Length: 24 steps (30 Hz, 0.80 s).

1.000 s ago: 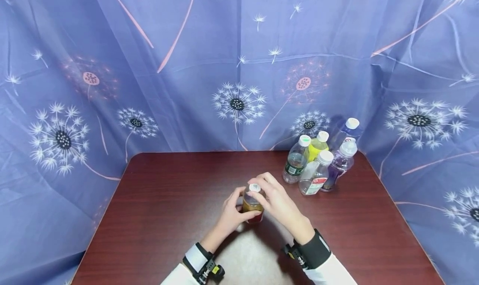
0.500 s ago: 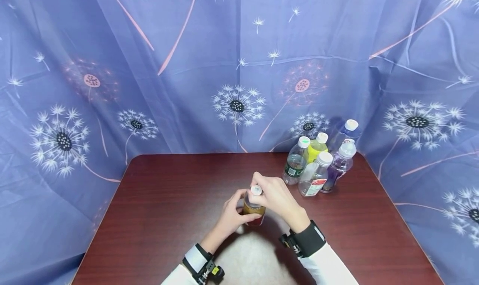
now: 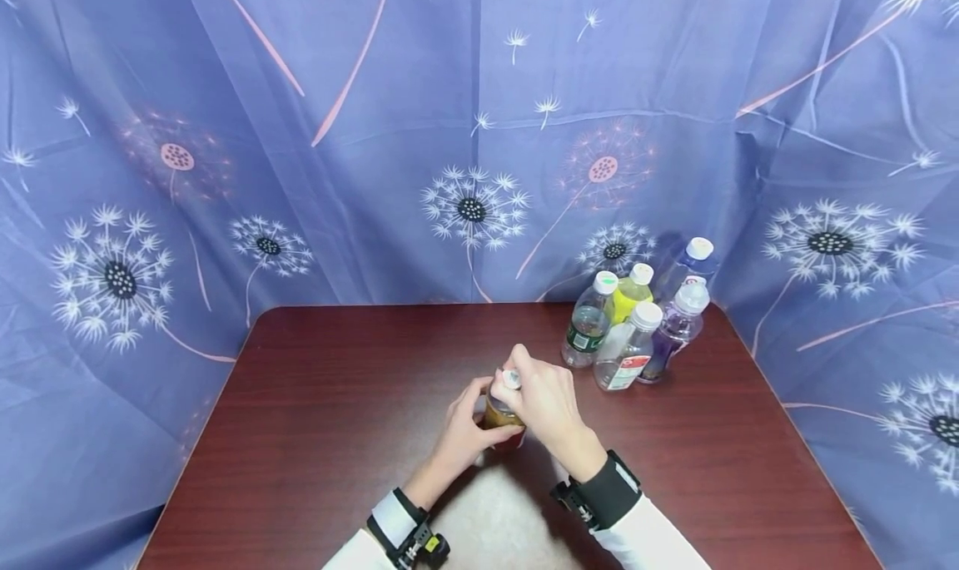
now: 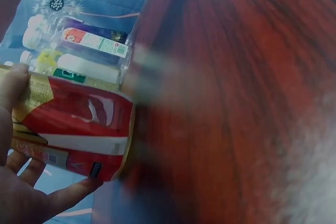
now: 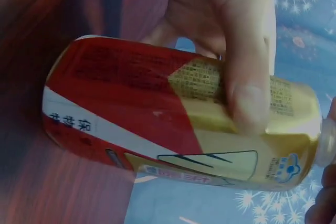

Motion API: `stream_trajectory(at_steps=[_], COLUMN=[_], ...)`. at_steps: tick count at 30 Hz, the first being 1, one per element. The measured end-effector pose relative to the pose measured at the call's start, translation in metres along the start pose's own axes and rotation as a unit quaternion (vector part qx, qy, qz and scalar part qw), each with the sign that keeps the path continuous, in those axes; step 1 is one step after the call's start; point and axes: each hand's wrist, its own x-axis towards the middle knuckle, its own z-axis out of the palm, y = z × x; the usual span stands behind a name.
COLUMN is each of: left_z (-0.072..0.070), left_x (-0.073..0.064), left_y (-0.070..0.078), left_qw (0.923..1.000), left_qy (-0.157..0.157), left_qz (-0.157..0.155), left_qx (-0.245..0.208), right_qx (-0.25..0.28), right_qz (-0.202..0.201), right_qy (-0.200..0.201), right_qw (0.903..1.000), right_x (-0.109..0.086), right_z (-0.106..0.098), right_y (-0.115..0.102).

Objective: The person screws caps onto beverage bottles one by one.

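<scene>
A plastic bottle (image 3: 500, 418) with a red and gold label stands upright near the middle of the table. My left hand (image 3: 459, 430) grips its body from the left, the thumb across the near side. In the right wrist view, that thumb lies against the gold part of the bottle (image 5: 147, 103). My right hand (image 3: 550, 399) pinches the white cap (image 3: 512, 379) at the top with curled thumb and fingers. The left wrist view shows the lower part of the bottle (image 4: 79, 129) between the left hand's fingers. The cap's lower edge is hidden by the right hand.
Several capped bottles cluster at the table's back right: a clear one with a green label (image 3: 587, 330), a yellow one (image 3: 631, 295), a clear one with a red-and-white label (image 3: 628, 349), a purple one (image 3: 674, 333) and a blue one (image 3: 693, 264). A dandelion-print curtain (image 3: 360, 220) surrounds the dark red table (image 3: 315, 403).
My right hand's fingers have gone from spread over the cap to curled tightly around it. The right wrist has shifted slightly left. My left hand keeps its grip on the bottle.
</scene>
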Motion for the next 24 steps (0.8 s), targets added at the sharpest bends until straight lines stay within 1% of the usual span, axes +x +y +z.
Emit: stream_trajectory(at_steps=[2, 4, 7, 10, 13, 17, 21, 24], left_z=[0.000, 0.000, -0.001, -0.002, -0.002, -0.001, 0.000, 0.000], left_x=[-0.001, -0.001, 0.001, 0.003, 0.003, 0.003, 0.004, 0.006], left_y=[-0.001, -0.002, -0.002, -0.001, -0.001, 0.000, 0.001, 0.001], left_qw=[1.0000, 0.9999, 0.9996, 0.9989, 0.9983, 0.9988, 0.9988, 0.9983], left_qy=[-0.004, -0.011, -0.025, -0.037, -0.043, -0.037, -0.022, -0.013], left_qz=[-0.004, -0.006, -0.003, 0.006, 0.006, 0.002, 0.009, 0.014], left_qx=[0.002, 0.005, 0.010, 0.028, 0.040, 0.032, 0.042, 0.055], right_qx=[0.017, 0.046, 0.101, 0.139, 0.150, 0.129, 0.098, 0.068], right_qz=[-0.009, -0.027, -0.059, -0.074, -0.073, -0.060, -0.016, 0.016], right_qy=[-0.016, -0.043, -0.079, -0.091, -0.076, -0.033, 0.009, 0.033], right_qw=[0.9997, 0.9976, 0.9900, 0.9834, 0.9830, 0.9894, 0.9950, 0.9970], right_x=[-0.001, 0.000, 0.000, 0.000, -0.001, -0.003, -0.006, -0.008], right_z=[-0.001, -0.004, -0.007, -0.006, -0.001, 0.005, 0.010, 0.013], right_y=[0.004, 0.010, 0.022, 0.029, 0.028, 0.019, 0.009, 0.002])
